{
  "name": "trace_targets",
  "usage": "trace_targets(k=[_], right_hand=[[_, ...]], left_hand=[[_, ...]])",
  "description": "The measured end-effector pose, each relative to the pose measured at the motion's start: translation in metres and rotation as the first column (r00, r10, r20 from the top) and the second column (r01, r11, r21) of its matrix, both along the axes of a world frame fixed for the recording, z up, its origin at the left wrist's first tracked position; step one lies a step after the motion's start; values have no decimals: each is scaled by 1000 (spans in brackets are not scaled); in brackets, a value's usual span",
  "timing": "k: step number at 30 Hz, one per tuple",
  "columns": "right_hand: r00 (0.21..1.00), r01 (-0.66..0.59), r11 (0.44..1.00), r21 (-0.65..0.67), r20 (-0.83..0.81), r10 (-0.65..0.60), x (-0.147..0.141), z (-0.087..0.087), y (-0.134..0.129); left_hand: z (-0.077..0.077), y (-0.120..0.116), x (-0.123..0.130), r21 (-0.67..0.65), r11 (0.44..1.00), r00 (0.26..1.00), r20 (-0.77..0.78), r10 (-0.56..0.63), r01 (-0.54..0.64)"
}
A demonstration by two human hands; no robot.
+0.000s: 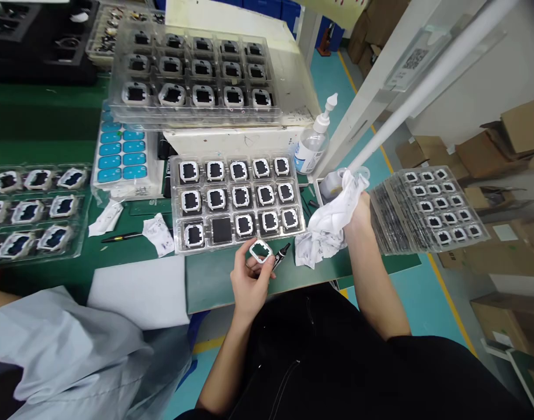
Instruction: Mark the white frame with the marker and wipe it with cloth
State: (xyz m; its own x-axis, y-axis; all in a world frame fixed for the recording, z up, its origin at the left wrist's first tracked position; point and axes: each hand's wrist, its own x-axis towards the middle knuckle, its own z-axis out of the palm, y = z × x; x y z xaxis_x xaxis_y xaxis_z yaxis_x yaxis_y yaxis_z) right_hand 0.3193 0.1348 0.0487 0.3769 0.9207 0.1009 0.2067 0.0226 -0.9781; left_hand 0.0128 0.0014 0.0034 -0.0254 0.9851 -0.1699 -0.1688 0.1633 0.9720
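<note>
The left hand [250,273] pinches a frame [253,249] just off the tray's [209,247] near edge; a slack pinch could drop it. Right of the tray, the right hand [360,212] grips a cloth [327,226], whose loose folds might snag the bottle [311,150] by the tray's far right corner. The tube [283,253] before the tray, if leaky, could smear the frame.

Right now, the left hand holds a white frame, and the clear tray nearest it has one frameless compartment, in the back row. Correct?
The row is wrong: in the head view, the clear tray has its frameless compartment in the front row. The left hand holds a white frame.
</note>
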Motion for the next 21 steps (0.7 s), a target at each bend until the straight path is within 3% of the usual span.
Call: trace_targets(k=[3, 10, 15, 21], right_hand=[[990, 13, 1000, -20, -137, -16, -6, 4, -21], [938, -108, 992, 59, -324, 121, -25, 25, -60], [948, -94, 973, 209, -282, 152, -22, 28, -71], [986, -60, 977, 203, -142, 90, -4, 21, -84]], left_hand=[[0, 0, 0, 7, 1000, 1000, -8, 9, -9], [-2, 0, -2, 31, 1000, 999, -47, 1, 1], [-1, 0, -2, 22, 1000, 998, -58, 2, -1], [3, 3, -1, 28, 1000, 997, -73, 3, -1]])
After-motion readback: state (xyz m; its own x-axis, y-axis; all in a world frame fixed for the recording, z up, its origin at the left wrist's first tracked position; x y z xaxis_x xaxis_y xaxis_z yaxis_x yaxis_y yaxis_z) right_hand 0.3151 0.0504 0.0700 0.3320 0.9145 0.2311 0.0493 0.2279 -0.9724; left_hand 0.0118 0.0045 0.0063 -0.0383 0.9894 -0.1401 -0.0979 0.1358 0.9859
